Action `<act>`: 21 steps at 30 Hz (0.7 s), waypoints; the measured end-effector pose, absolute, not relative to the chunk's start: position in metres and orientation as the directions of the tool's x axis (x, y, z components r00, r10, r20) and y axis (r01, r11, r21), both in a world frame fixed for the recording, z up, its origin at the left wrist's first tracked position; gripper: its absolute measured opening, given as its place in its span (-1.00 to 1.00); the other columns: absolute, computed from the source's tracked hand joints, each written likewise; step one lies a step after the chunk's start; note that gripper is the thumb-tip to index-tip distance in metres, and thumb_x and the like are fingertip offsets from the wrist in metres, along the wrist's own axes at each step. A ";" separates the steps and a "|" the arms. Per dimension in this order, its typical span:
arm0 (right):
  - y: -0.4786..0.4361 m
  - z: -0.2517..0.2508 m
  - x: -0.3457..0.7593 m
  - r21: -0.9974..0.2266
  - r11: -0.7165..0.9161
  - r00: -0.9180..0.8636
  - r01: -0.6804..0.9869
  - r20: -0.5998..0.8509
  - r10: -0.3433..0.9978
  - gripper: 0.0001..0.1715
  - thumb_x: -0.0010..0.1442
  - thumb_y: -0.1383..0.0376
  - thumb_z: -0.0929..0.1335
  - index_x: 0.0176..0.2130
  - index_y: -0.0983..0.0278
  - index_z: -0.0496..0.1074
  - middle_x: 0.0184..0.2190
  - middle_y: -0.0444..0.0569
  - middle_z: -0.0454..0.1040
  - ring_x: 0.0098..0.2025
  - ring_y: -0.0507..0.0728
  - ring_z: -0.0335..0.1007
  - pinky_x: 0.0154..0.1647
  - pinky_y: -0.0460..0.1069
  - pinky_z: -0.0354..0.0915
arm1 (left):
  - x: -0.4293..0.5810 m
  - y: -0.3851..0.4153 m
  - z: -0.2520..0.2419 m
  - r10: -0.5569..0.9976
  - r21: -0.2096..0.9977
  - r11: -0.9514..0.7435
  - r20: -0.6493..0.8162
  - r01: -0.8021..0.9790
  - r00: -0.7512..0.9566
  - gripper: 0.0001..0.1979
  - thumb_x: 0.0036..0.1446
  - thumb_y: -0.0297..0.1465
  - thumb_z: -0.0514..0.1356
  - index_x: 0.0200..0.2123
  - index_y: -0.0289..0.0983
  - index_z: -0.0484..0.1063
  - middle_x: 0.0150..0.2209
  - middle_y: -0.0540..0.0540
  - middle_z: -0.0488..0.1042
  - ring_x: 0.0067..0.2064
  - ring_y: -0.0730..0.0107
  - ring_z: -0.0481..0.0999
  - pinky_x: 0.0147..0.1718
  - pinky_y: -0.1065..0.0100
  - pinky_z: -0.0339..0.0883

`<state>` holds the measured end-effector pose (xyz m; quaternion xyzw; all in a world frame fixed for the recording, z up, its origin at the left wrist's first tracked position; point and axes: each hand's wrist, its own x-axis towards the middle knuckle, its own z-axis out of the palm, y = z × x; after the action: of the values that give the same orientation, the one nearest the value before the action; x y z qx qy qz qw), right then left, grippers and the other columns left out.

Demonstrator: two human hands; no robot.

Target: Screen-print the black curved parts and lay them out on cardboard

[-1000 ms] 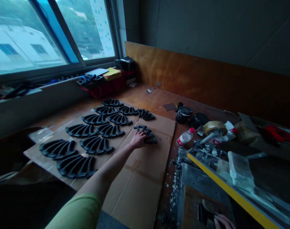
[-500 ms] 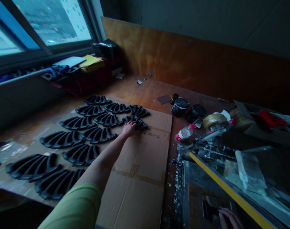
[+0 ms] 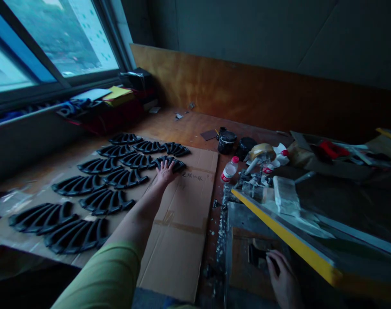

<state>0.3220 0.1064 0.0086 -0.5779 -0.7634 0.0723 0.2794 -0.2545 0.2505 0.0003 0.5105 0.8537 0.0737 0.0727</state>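
My left hand (image 3: 166, 172) reaches out with fingers spread, resting over the near edge of a black ribbed fan-shaped piece (image 3: 179, 165). That piece lies on a sheet of cardboard (image 3: 185, 240). Rows of similar black fan-shaped pieces (image 3: 79, 236) spread out to the left. At the lower right, my right hand (image 3: 283, 274) has its thumb and fingertips pinched together at the edge of a small dark item (image 3: 258, 254). Dim light hides exactly what the fingertips grip. Beneath the item is a brown board (image 3: 243, 279), under a raised yellow-edged frame (image 3: 285, 234).
A red-capped bottle (image 3: 229, 170), black tubs (image 3: 227, 142) and a tape roll (image 3: 262, 152) stand beyond the frame. Further right is an open carton (image 3: 340, 167) of odds and ends. A red box (image 3: 118, 112) with papers sits by the window; a wooden panel (image 3: 215, 81) backs the table.
The view has shifted to the right. My left hand has gone from curled over the fan-shaped piece to fingers spread on it. My right hand shows more fully by the small dark item.
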 end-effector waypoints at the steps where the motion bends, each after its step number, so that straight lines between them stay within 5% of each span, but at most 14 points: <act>1: 0.106 0.008 0.323 -0.438 0.344 -0.201 0.830 0.341 0.918 -0.52 0.27 -0.05 0.18 -0.31 0.15 0.52 -0.24 0.09 0.55 -0.21 0.24 0.51 -0.19 0.11 0.45 | -0.241 0.244 0.007 0.881 0.266 0.461 -0.016 0.847 -0.474 -0.21 0.07 -0.06 0.18 0.32 -0.21 0.11 0.40 -0.31 -0.10 0.39 -0.26 -0.19 0.22 -0.26 -0.15; 6: 0.107 0.016 0.327 -0.416 0.503 -0.377 0.758 0.349 0.858 -0.64 0.34 0.15 0.19 -0.13 0.22 0.49 -0.11 0.09 0.52 -0.07 0.19 0.47 -0.03 0.12 0.41 | -0.145 0.204 0.052 0.872 0.653 0.298 0.110 0.696 -0.477 -0.39 0.04 -0.13 0.23 0.12 -0.33 0.39 0.23 -0.35 0.31 0.27 -0.08 0.23 0.21 0.03 0.11; 10: 0.111 0.030 0.322 -0.312 0.733 -0.661 0.604 0.317 0.680 -0.53 0.30 0.19 0.28 0.18 0.19 0.32 0.18 0.08 0.35 0.24 0.24 0.22 0.23 0.23 0.20 | -0.050 0.171 0.106 0.890 0.807 0.140 0.151 0.574 -0.430 -0.45 0.22 -0.04 -0.02 0.08 -0.30 0.36 -0.17 -0.21 0.58 -0.18 0.27 0.59 -0.16 0.27 0.44; 13: 0.115 0.030 0.316 -0.277 0.855 -0.842 0.439 0.206 0.499 -0.30 0.24 0.13 0.35 0.29 0.17 0.15 0.31 0.04 0.16 0.36 0.25 -0.01 0.33 0.31 0.00 | 0.016 0.148 0.155 0.891 0.960 -0.111 0.211 0.257 -0.402 -0.48 0.23 0.01 -0.05 -0.16 -0.31 0.40 -0.51 -0.05 0.49 -0.53 0.43 0.48 -0.47 0.39 0.40; 16: 0.115 0.027 0.313 -0.296 0.881 -0.893 0.369 0.150 0.424 -0.23 0.18 0.10 0.40 0.28 0.27 0.18 0.31 0.09 0.15 0.37 0.26 -0.02 0.34 0.31 -0.03 | 0.063 0.130 0.195 0.886 0.969 -0.239 0.244 0.062 -0.395 -0.51 0.21 0.04 -0.03 -0.37 -0.28 0.36 -0.64 0.01 0.37 -0.66 0.50 0.32 -0.62 0.44 0.26; 19: 0.116 0.029 0.323 -0.340 0.890 -0.904 0.304 0.192 0.382 -0.40 0.14 0.15 0.44 0.14 0.27 0.38 0.22 0.09 0.31 0.29 0.23 0.16 0.31 0.27 0.04 | 0.085 0.111 0.212 0.865 0.978 -0.209 0.193 0.016 -0.463 -0.49 0.17 0.05 0.00 -0.36 -0.30 0.40 -0.64 0.00 0.38 -0.65 0.48 0.33 -0.61 0.42 0.28; 21: 0.124 0.037 0.343 -0.398 0.845 -0.839 0.358 0.260 0.478 -0.68 0.16 0.19 0.42 -0.09 0.27 0.53 0.00 0.02 0.53 0.11 0.12 0.40 0.23 0.15 0.18 | 0.088 0.091 0.207 0.867 0.992 -0.125 0.117 0.017 -0.485 -0.45 0.14 0.07 0.03 -0.28 -0.33 0.47 -0.57 -0.04 0.46 -0.57 0.42 0.42 -0.54 0.39 0.33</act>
<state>0.3427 0.1241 0.0366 -0.2215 -0.9439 0.1690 0.1774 0.0879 0.0909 0.2071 0.3853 0.5731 0.6435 0.3302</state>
